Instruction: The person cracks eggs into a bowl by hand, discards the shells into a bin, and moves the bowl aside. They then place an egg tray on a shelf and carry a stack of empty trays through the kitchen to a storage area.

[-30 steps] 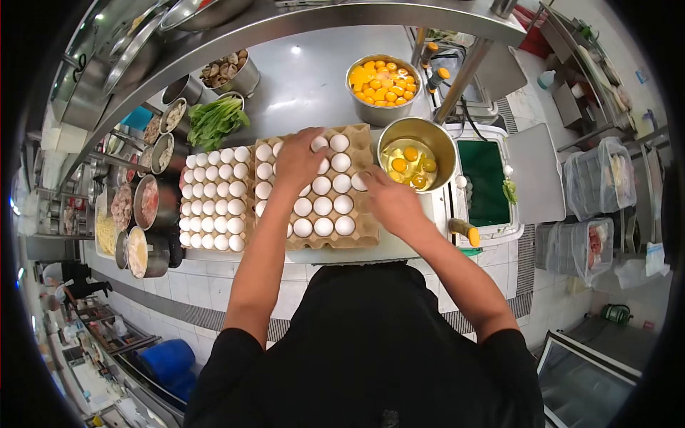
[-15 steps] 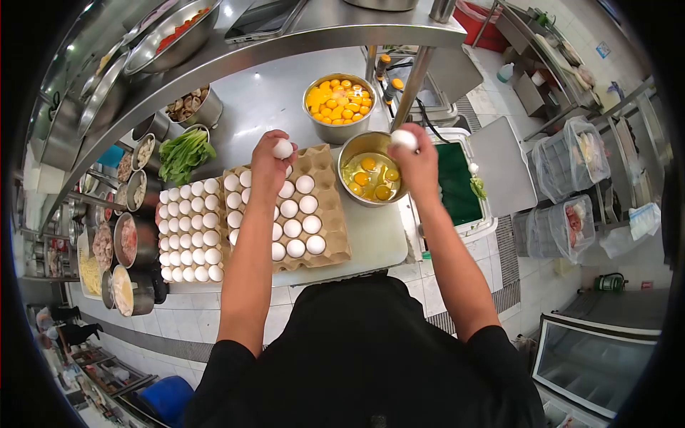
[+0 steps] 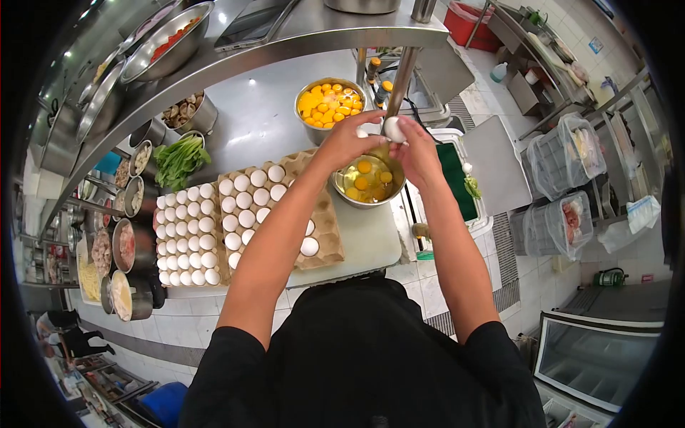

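Note:
Above a steel pot holding several cracked eggs, my two hands come close together. My right hand grips a white egg between thumb and fingers. My left hand is closed around another egg, mostly hidden by the fingers. Beneath my left forearm lies a cardboard egg tray with white eggs and some bare cups; the arm covers part of it. To its left sits a fuller block of white eggs. Behind the pot stands a second pot of yolks.
Leafy greens and pots of ingredients line the left side. A steel shelf crosses above the counter, its post rising close behind my hands. On the right is a white container with a green board.
My left hand has moved right with its egg, from over the tray to beside my right hand. The right hand and its egg have shifted slightly left.

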A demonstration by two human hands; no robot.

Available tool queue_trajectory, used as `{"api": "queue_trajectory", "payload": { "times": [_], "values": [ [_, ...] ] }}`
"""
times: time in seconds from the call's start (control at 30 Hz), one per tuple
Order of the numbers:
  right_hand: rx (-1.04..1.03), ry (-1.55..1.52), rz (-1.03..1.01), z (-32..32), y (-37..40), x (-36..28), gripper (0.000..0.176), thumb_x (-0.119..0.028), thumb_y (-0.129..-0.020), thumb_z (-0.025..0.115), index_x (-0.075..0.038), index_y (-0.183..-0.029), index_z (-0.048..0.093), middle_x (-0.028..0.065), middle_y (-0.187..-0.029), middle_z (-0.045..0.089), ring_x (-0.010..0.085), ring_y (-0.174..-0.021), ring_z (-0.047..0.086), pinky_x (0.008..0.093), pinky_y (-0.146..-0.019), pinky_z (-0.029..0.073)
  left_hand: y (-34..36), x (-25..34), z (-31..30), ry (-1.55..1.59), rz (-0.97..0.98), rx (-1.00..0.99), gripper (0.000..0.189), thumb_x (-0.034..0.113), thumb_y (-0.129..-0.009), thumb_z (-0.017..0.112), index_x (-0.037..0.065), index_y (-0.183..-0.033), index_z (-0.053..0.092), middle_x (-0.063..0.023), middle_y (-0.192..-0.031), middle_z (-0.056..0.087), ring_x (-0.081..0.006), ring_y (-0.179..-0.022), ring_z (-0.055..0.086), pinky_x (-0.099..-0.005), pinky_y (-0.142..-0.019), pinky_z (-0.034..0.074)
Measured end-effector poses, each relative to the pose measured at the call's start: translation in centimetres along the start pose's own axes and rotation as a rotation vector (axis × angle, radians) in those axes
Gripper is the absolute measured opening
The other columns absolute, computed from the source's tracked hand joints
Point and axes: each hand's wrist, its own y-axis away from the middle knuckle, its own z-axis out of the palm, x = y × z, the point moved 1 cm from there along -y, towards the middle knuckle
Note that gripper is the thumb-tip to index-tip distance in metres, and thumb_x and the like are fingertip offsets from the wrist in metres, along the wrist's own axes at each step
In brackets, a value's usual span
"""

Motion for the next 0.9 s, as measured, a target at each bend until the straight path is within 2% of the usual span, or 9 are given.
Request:
{"api": "queue_trajectory", "payload": {
  "times": [0.17,0.33,0.4,0.57,0.6,0.67,0.7,0.8,0.9],
  "values": [
    [-0.255,0.197,0.216,-0.9,0.7,0.4,0.027,-0.025,-0.099,0.059,-0.003,-0.113,0.063,0.0031,-0.086,0.065,0.0094,-0.063,0.058,0.0233,-0.056,0.050,0.6,0.7,-0.8,-0.276,-0.067,-0.159,0.041,0.015,-0.079,0.076,0.004,-0.118,0.068,-0.0058,-0.102,0.071,-0.0095,-0.090,0.063,-0.0263,-0.080,0.051],
    [-0.288,0.658,0.104,-0.3,0.9,0.4,0.038,-0.029,-0.095,0.065,-0.003,-0.123,0.064,0.0023,-0.083,0.064,0.0079,-0.063,0.057,0.0226,-0.058,0.050,2.7,-0.5,-1.4,-0.428,0.059,-0.048,0.040,0.015,-0.076,0.072,0.007,-0.115,0.069,-0.0095,-0.099,0.071,-0.0198,-0.089,0.066,-0.0316,-0.080,0.052],
    [-0.275,1.225,-0.429,-0.4,0.9,0.4,0.046,-0.032,-0.088,0.071,-0.003,-0.123,0.064,0.0065,-0.082,0.066,0.0102,-0.068,0.062,0.0279,-0.061,0.053,3.0,-0.9,-1.5,-0.534,0.200,0.015,0.039,0.016,-0.074,0.070,0.008,-0.113,0.070,-0.0112,-0.095,0.071,-0.0255,-0.088,0.068,-0.0346,-0.079,0.053],
    [-0.032,0.890,-0.362,-1.1,1.8,-2.3,0.049,-0.041,-0.087,0.070,-0.007,-0.122,0.064,0.0116,-0.079,0.067,0.0217,-0.059,0.059,0.0337,-0.061,0.048,1.2,2.3,3.3,-0.451,0.365,0.127,0.051,0.026,-0.080,0.070,0.006,-0.127,0.060,-0.0100,-0.102,0.066,-0.0263,-0.092,0.066,-0.0349,-0.087,0.050],
    [0.102,1.204,-0.345,-2.4,2.1,-4.6,0.054,-0.043,-0.087,0.068,-0.008,-0.127,0.061,0.0160,-0.095,0.068,0.0250,-0.076,0.065,0.0361,-0.070,0.051,0.4,2.5,4.5,-0.447,0.369,0.123,0.051,0.026,-0.080,0.070,0.006,-0.127,0.060,-0.0100,-0.102,0.066,-0.0263,-0.092,0.066,-0.0349,-0.087,0.050],
    [0.402,1.668,-0.909,-4.2,2.3,-6.4,0.056,-0.044,-0.089,0.066,-0.007,-0.130,0.058,0.0215,-0.119,0.062,0.0316,-0.103,0.063,0.0403,-0.086,0.051,-1.4,1.9,6.3,0.009,-0.049,0.102,0.057,0.033,-0.089,0.066,0.004,-0.136,0.052,-0.0085,-0.104,0.064,-0.0174,-0.092,0.063,-0.0310,-0.079,0.050],
    [0.260,1.567,-0.853,-4.5,3.1,-6.7,0.053,-0.039,-0.089,0.066,-0.007,-0.131,0.057,0.0209,-0.135,0.053,0.0359,-0.121,0.054,0.0437,-0.098,0.046,-1.9,1.2,7.2,0.464,-0.145,0.059,0.070,0.048,-0.093,0.061,0.003,-0.143,0.042,-0.0074,-0.106,0.061,-0.0139,-0.091,0.061,-0.0295,-0.078,0.049],
    [-0.144,1.435,-0.758,-1.9,4.9,-4.1,0.049,-0.026,-0.086,0.069,-0.007,-0.130,0.056,0.0131,-0.129,0.058,0.0353,-0.113,0.059,0.0423,-0.092,0.049,-1.9,0.7,7.8,0.981,-0.365,-0.093,0.078,0.057,-0.094,0.054,0.007,-0.149,0.031,-0.0098,-0.125,0.053,-0.0170,-0.107,0.057,-0.0332,-0.090,0.047],
    [0.082,0.921,-0.598,-2.1,1.2,-2.2,0.042,-0.022,-0.090,0.066,-0.003,-0.126,0.056,0.0109,-0.114,0.061,0.0251,-0.101,0.062,0.0370,-0.084,0.050,-0.6,0.8,6.2,0.727,-0.317,-0.007,0.071,0.053,-0.096,0.053,0.009,-0.149,0.033,-0.0107,-0.133,0.050,-0.0188,-0.113,0.055,-0.0346,-0.094,0.047]
  ]
}}
